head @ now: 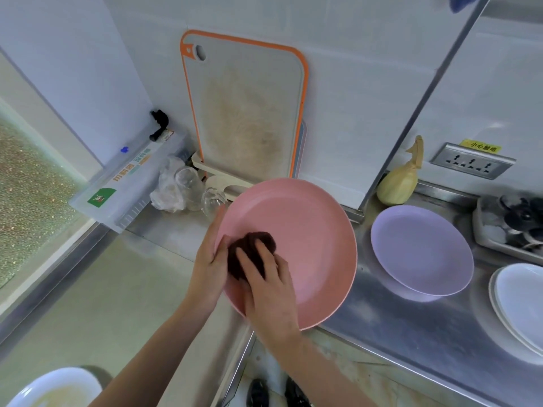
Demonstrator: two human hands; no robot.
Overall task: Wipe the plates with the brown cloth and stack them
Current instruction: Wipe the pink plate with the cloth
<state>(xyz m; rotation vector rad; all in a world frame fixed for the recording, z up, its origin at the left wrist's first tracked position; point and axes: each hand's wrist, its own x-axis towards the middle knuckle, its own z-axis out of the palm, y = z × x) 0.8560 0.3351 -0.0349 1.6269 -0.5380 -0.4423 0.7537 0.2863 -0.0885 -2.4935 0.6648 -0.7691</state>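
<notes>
I am mid-wipe on the pink plate (305, 248); my left hand (210, 267) grips its rim and holds it tilted above the steel counter (411, 324), while my right hand (269, 286) presses the bunched brown cloth (249, 249) against the plate's inner face, fingers curled over it. The lilac plate (423, 251) lies flat to the right, the white plates (520, 301) beyond it — next, I judge, comes finishing this face, then stacking the plate there.

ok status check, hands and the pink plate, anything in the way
Left hand grips pink plate by its rim. Right hand presses brown cloth on plate face. Purple plate flat on counter, nothing blocking.
</notes>
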